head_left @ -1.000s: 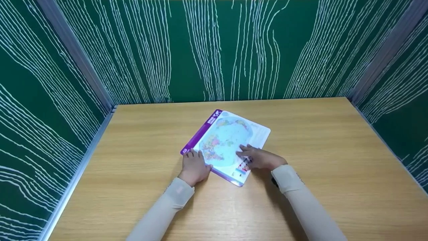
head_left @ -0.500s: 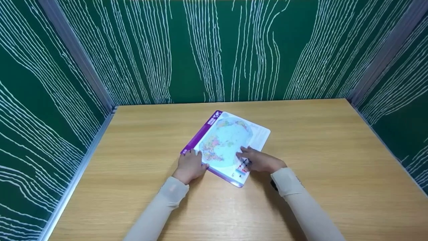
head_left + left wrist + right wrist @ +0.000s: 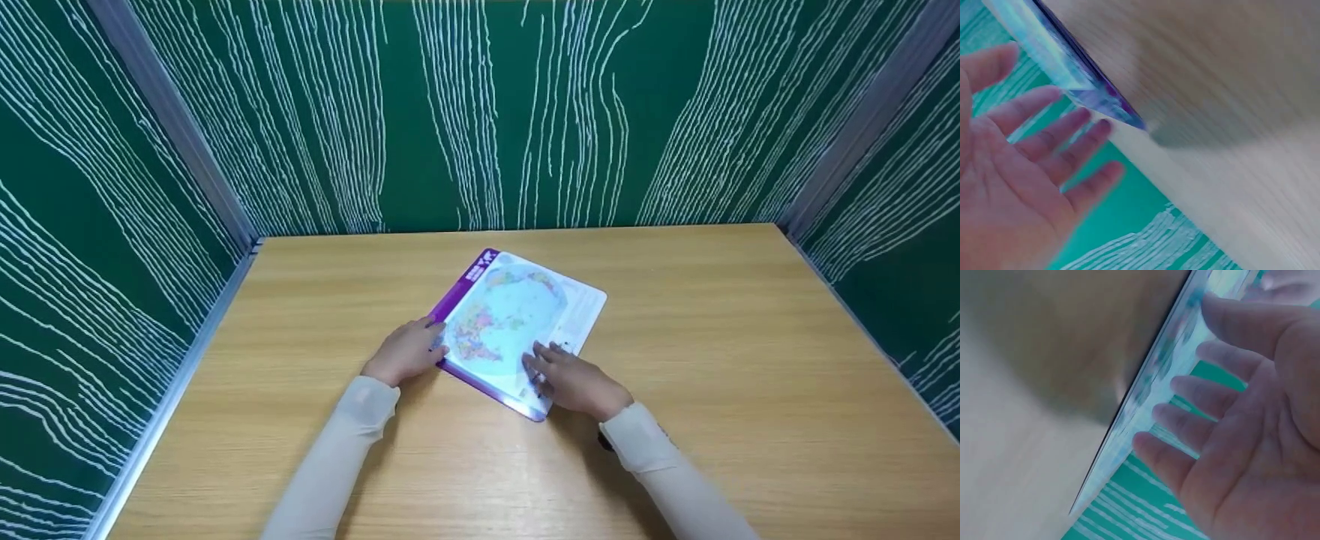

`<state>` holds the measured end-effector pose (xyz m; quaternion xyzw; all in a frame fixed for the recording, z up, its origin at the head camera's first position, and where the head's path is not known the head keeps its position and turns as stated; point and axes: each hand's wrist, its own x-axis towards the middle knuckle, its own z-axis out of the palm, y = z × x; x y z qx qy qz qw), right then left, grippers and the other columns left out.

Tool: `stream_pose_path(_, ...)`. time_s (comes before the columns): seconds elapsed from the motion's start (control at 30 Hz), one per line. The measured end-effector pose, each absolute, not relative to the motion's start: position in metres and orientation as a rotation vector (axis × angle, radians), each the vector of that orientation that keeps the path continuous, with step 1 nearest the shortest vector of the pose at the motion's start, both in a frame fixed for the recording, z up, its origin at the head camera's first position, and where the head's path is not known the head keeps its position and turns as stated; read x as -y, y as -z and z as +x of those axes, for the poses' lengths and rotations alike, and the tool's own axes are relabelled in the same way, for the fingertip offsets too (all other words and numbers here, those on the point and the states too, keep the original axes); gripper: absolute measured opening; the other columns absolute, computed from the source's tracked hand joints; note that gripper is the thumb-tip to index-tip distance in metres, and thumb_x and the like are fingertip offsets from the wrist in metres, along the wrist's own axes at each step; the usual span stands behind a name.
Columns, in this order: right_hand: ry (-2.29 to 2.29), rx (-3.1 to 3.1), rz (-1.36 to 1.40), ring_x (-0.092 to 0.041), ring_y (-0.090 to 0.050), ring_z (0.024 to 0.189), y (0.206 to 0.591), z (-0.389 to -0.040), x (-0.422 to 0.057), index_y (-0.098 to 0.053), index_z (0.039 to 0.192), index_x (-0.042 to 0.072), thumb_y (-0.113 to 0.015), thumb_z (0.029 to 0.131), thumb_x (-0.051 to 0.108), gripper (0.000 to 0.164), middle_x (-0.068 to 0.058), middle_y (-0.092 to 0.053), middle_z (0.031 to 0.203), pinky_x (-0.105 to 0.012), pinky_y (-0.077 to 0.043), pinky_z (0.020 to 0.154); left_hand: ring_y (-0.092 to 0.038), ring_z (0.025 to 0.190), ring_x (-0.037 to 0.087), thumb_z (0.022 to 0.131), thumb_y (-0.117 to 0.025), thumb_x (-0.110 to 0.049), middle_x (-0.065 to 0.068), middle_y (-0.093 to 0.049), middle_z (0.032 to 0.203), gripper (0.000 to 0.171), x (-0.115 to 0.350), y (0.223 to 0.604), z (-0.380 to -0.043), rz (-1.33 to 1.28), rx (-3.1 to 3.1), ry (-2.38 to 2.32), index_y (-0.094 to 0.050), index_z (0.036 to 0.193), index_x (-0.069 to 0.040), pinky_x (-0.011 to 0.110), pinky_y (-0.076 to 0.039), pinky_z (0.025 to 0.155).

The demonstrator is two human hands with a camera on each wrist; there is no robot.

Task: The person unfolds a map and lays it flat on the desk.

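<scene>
A thin, glossy world map board (image 3: 517,322) with a purple band along its left edge lies turned at an angle on the wooden table. My left hand (image 3: 406,349) is at its left corner, fingertips over the purple border. In the left wrist view the fingers of that hand (image 3: 1033,163) are spread and straight beside the map's corner (image 3: 1112,104). My right hand (image 3: 577,381) is over the lower right part, covering some of the printed legend. The right wrist view shows this hand (image 3: 1241,416) with extended fingers alongside the map's edge (image 3: 1145,391).
The light wooden table (image 3: 712,337) spreads out around the map. Green panels with wavy white lines (image 3: 510,112) enclose it at the back and sides, joined by grey metal posts (image 3: 172,120).
My left hand has shifted left and slightly up along the map's corner, uncovering more of the lower border. My right hand has moved slightly down and left. The map stays almost in place.
</scene>
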<state>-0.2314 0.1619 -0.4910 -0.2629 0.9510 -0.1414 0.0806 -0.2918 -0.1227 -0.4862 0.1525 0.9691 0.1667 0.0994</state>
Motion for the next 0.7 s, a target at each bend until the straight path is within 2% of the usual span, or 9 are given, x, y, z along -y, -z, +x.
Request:
stream_pose_path(0.07,0.419,-2.855,-0.809,-0.046,-0.035,0.137,0.492,-0.225,-0.157,-0.044,0.143,0.004,-0.057,0.097,0.02,0.05,-0.024,-0.036,0.15,-0.056,-0.036,0.108,-0.021,0.148,0.027,0.098,-0.05,-0.039,0.003,-0.027,0.159,0.057,0.125,0.487,-0.297,0.433,-2.817,-0.525,-0.035,0.15,-0.02,0.047,-0.017,0.121)
stream_pose_path(0.2,0.399,-2.87,-0.847,-0.048,-0.037,0.135,0.493,-0.214,-0.148,-0.044,0.142,0.001,-0.056,0.097,0.02,0.05,-0.026,-0.037,0.149,-0.055,-0.037,0.108,-0.012,0.15,0.02,0.099,-0.048,-0.042,-0.005,-0.017,0.162,0.061,0.13,0.488,-0.307,0.46,-2.764,-0.504,-0.026,0.153,-0.026,0.044,-0.008,0.123)
stream_pose_path(0.47,0.343,-2.88,-0.873,-0.048,-0.04,0.133,0.492,-0.203,-0.139,-0.046,0.141,0.002,-0.057,0.097,0.019,0.049,-0.026,-0.038,0.148,-0.054,-0.041,0.105,-0.008,0.151,0.016,0.1,-0.045,-0.04,-0.01,-0.013,0.162,0.06,0.131,0.489,-0.321,0.448,-2.688,-0.526,-0.02,0.153,-0.032,0.043,-0.002,0.123)
stream_pose_path(0.7,0.366,-2.876,-0.854,-0.046,-0.04,0.134,0.494,-0.2,-0.135,-0.047,0.141,0.005,-0.059,0.096,0.021,0.05,-0.024,-0.038,0.149,-0.054,-0.048,0.097,-0.007,0.151,0.017,0.1,-0.045,-0.039,-0.01,-0.014,0.161,0.059,0.129,0.488,-0.326,0.412,-2.666,-0.516,-0.018,0.152,-0.037,0.046,-0.001,0.123)
